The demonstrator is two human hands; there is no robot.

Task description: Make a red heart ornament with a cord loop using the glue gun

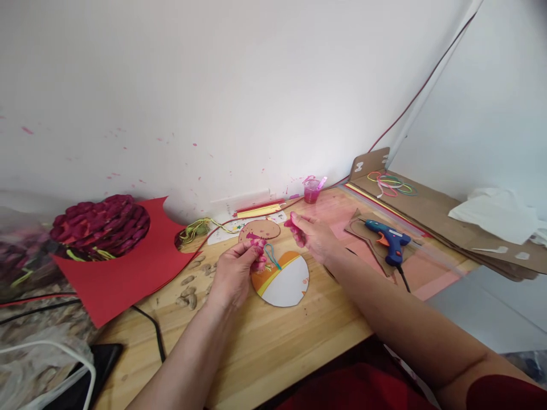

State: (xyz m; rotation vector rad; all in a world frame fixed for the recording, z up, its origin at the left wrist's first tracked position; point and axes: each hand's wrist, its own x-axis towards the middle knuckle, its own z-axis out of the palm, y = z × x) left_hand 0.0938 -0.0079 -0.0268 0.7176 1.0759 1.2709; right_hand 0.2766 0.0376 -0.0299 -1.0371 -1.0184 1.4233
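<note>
My left hand (240,266) is closed, its pink-stained thumb and fingers pressed together at the left rim of a round disc. What it pinches, if anything, is hidden. The disc (285,286) lies on the wooden table, white with an orange and yellow band. A teal cord loop (270,256) rises from the disc beside my left fingertips. Above the disc's upper right edge, my right hand (311,233) is closed too, with pink-stained fingertips; I cannot make out anything in it. Behind both hands lies a brown cardboard oval (265,229) with pink stains.
Peanuts in shells (188,293) are scattered left of my left hand. A blue glue gun (388,240) rests on cardboard at right. At the wall stands a cup of pink paint (311,195). Red sheets (123,287) and a dark red peanut-covered round (102,225) are at left.
</note>
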